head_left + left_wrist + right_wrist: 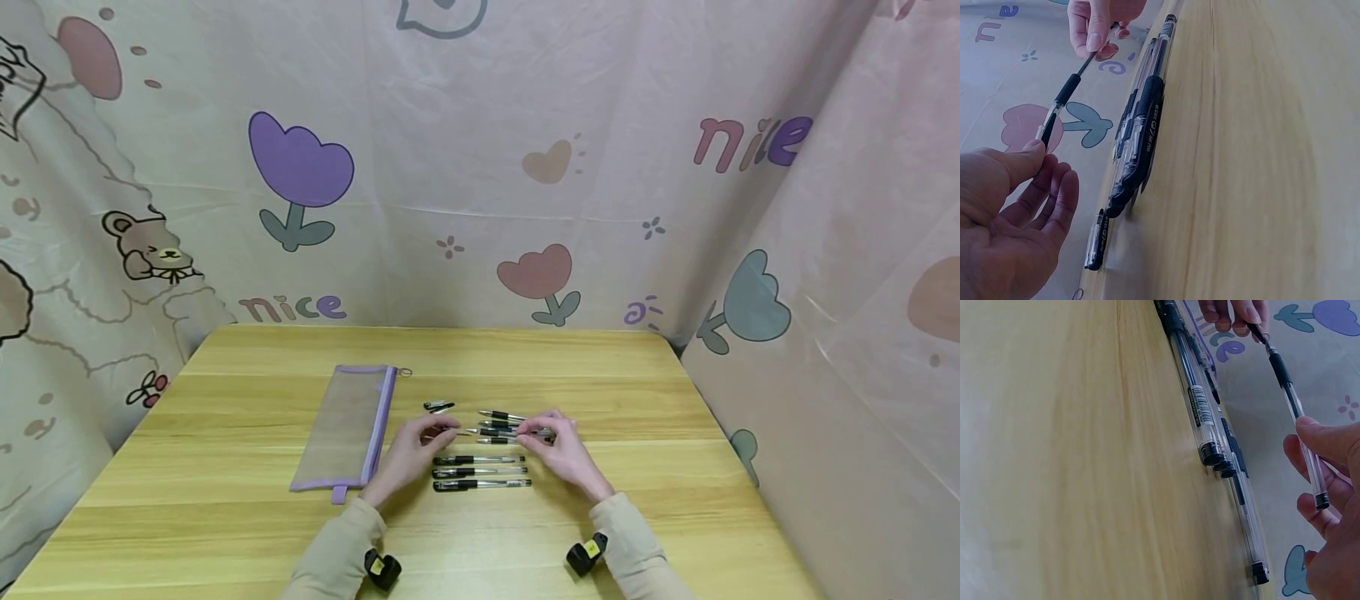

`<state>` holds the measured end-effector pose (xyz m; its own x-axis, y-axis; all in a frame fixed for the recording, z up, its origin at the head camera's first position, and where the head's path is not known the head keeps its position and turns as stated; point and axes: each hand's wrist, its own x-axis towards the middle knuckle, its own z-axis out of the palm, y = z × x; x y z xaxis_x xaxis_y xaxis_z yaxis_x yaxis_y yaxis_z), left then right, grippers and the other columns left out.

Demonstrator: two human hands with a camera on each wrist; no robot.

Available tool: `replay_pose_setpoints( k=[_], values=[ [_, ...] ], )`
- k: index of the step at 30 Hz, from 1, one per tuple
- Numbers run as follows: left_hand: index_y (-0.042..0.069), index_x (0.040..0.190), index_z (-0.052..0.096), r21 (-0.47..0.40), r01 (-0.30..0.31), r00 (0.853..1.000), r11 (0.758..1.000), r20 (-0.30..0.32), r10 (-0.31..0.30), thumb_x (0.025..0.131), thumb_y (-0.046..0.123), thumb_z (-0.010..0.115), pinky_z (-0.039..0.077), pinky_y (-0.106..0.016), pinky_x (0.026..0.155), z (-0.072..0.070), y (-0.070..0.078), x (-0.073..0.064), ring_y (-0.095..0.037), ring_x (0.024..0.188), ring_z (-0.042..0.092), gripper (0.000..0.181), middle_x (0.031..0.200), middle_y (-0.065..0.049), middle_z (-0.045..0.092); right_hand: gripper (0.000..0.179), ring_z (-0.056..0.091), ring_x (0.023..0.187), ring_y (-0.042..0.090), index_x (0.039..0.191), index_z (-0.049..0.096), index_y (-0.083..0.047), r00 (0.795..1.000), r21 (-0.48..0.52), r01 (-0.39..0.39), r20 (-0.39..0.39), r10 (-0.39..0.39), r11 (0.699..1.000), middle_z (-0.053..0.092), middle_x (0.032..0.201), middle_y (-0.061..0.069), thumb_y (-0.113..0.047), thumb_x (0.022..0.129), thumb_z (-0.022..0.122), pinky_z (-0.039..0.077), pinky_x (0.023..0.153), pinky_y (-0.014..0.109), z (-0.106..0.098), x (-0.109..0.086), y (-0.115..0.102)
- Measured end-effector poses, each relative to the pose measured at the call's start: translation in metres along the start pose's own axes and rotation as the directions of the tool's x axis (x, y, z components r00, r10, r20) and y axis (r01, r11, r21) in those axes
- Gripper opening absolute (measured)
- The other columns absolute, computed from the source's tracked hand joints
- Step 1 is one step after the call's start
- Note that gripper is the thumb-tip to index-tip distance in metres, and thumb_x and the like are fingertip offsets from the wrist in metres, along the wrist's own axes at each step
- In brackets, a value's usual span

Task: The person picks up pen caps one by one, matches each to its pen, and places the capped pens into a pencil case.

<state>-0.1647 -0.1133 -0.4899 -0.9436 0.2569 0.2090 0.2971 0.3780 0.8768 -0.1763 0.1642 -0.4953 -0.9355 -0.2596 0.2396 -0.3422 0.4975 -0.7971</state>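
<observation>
So, left hand [415,450] pinching a cap [1049,127], right hand [561,452] gripping a pen [1280,369], three capped pens [478,472] at their 6 o'clock look done, bare pens [500,416] at 1 o'clock seemingly left.

Your right hand [561,450] holds a slim, clear plastic pen [1294,400] with black grip and end plug above the yellowish wooden worktop [675,467], tip toward its left edge. Your left hand [411,450] pinches a black, clear-clipped plastic cap [1049,127] at that tip; contact is unclear.
</observation>
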Motion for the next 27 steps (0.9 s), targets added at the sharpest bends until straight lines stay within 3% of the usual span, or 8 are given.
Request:
replay_pose_setpoints(
  k=[5, 14, 16, 22, 27],
  values=[
    [0.002, 0.114, 0.071, -0.013, -0.012, 1.000, 1.000, 0.016, 0.013, 0.097, 0.012, 0.065, 0.055, -0.019, 0.077, 0.0004, 0.0015, -0.0002, -0.028, 0.089, 0.070, 0.021, 0.108, -0.013, 0.074, 0.010, 0.054, 0.104, 0.018, 0.097, 0.076, -0.017, 0.998, 0.004, -0.055, 0.032, 0.055, 0.998, 0.070, 0.104, 0.001, -0.015, 0.086, 0.077, 0.024, 0.108, 0.060, -0.0007, 0.0012, -0.0029],
    [0.002, 0.114, 0.071, -0.026, -0.020, 0.999, 0.999, 0.038, 0.021, 0.097, 0.011, 0.065, 0.056, -0.020, 0.076, 0.0025, 0.0027, -0.0016, -0.032, 0.090, 0.071, 0.020, 0.107, -0.013, 0.074, 0.012, 0.055, 0.105, 0.016, 0.096, 0.076, -0.021, 0.997, 0.015, -0.057, 0.050, 0.056, 0.998, 0.069, 0.104, -0.002, -0.016, 0.085, 0.078, 0.028, 0.108, 0.058, 0.0021, 0.0000, -0.0057],
    [0.004, 0.113, 0.072, -0.026, -0.015, 0.999, 1.000, 0.046, 0.016, 0.097, 0.012, 0.065, 0.055, -0.019, 0.076, 0.0030, 0.0028, -0.0022, -0.031, 0.090, 0.071, 0.019, 0.107, -0.012, 0.074, 0.012, 0.055, 0.105, 0.016, 0.097, 0.076, -0.021, 0.997, 0.022, -0.054, 0.055, 0.053, 0.998, 0.070, 0.104, -0.002, -0.017, 0.085, 0.078, 0.028, 0.108, 0.058, 0.0024, -0.0008, -0.0068],
    [0.008, 0.112, 0.072, -0.020, -0.024, 0.998, 1.000, 0.054, 0.025, 0.097, 0.013, 0.065, 0.056, -0.020, 0.078, 0.0035, 0.0023, -0.0029, -0.021, 0.089, 0.070, 0.017, 0.107, -0.011, 0.074, 0.012, 0.056, 0.104, 0.015, 0.099, 0.077, -0.016, 0.997, 0.058, -0.035, 0.067, 0.031, 0.998, 0.071, 0.105, 0.003, -0.018, 0.087, 0.076, 0.042, 0.101, 0.049, 0.0035, -0.0015, -0.0069],
    [0.007, 0.112, 0.073, -0.025, -0.033, 0.998, 0.999, 0.057, 0.034, 0.097, 0.014, 0.065, 0.056, -0.020, 0.079, 0.0026, 0.0024, -0.0032, -0.015, 0.089, 0.069, 0.018, 0.108, -0.012, 0.074, 0.015, 0.057, 0.102, 0.012, 0.102, 0.076, -0.009, 0.998, 0.130, -0.022, 0.066, 0.013, 0.991, 0.072, 0.106, 0.008, -0.015, 0.088, 0.075, 0.044, 0.099, 0.046, 0.0049, -0.0012, -0.0046]
  ],
)
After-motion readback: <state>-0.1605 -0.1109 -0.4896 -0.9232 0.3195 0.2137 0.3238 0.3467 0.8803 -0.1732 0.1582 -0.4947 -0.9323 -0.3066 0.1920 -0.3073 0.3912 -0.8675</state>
